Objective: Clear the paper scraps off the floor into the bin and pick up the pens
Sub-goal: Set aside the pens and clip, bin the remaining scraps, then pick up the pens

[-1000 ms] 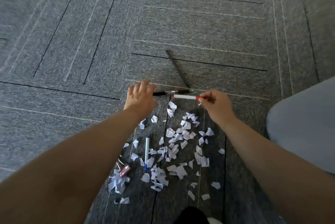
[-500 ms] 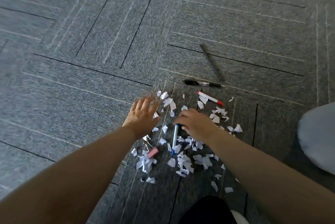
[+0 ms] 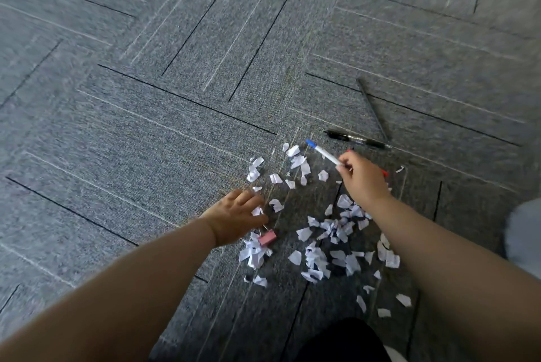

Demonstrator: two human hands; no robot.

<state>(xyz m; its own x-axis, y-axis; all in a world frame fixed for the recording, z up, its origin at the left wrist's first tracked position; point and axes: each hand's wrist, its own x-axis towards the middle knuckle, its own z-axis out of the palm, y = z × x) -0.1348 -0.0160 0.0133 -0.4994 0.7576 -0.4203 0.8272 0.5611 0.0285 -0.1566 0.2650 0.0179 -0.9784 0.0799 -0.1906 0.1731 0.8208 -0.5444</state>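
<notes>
Your right hand (image 3: pixel 363 183) pinched the white blue-capped pen (image 3: pixel 322 153), beyond the pink metal binder clip (image 3: pixel 267 238). Your left hand (image 3: pixel 234 218) lay beside that clip, and I cannot tell its grip. White paper scraps (image 3: pixel 319 256) lay uncollected around it. The glossy black pen (image 3: pixel 357 140) and the slim grey pen (image 3: pixel 373 110) waited farther off.

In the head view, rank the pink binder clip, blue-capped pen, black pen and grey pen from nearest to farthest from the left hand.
1. pink binder clip, right beside the left hand
2. blue-capped pen, in the right hand's grip
3. black pen, lying beyond it
4. grey pen, farthest back
</notes>
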